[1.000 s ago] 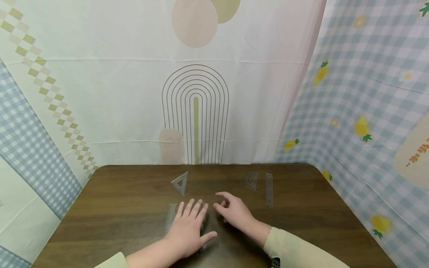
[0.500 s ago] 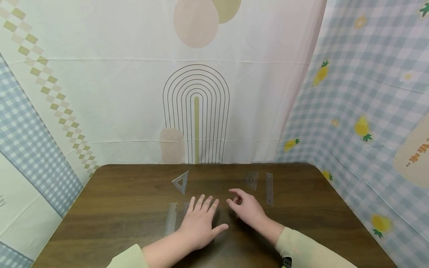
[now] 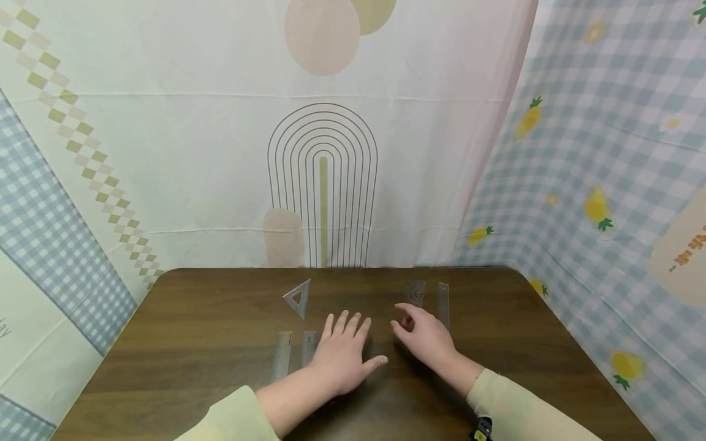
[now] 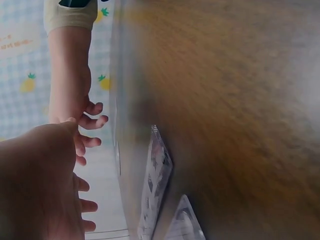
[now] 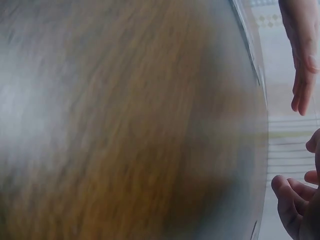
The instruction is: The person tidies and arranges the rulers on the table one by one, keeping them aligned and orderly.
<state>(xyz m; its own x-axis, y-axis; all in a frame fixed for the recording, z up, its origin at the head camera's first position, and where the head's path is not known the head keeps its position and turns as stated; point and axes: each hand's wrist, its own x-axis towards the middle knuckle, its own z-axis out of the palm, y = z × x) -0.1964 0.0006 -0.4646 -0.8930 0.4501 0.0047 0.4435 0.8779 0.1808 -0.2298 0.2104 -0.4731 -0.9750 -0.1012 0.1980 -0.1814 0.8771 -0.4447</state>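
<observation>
My left hand (image 3: pixel 343 362) is held over the middle of the table, palm down, fingers straight and spread, thumb out to the side. Beside it lie two clear plastic pieces, a ruler (image 3: pixel 282 354) and a narrow strip (image 3: pixel 308 344) partly hidden by the hand. In the left wrist view this strip (image 4: pixel 156 175) has cut-out shapes, like a stencil ruler. My right hand (image 3: pixel 427 334) is to the right, fingers loosely bent, holding nothing. It overlaps the lower edges of a clear protractor (image 3: pixel 413 291) and a second ruler (image 3: pixel 444 299).
A clear set square (image 3: pixel 304 301) lies at the back left of the brown wooden table (image 3: pixel 182 343). Patterned cloth (image 3: pixel 220 153) hangs behind the table's far edge, and checked cloth (image 3: pixel 557 141) along the right side.
Both hands have shifted to the right and slightly away from me. The stencil strip, earlier mostly under my left hand, now shows more; the right hand now overlaps the protractor and right ruler.
</observation>
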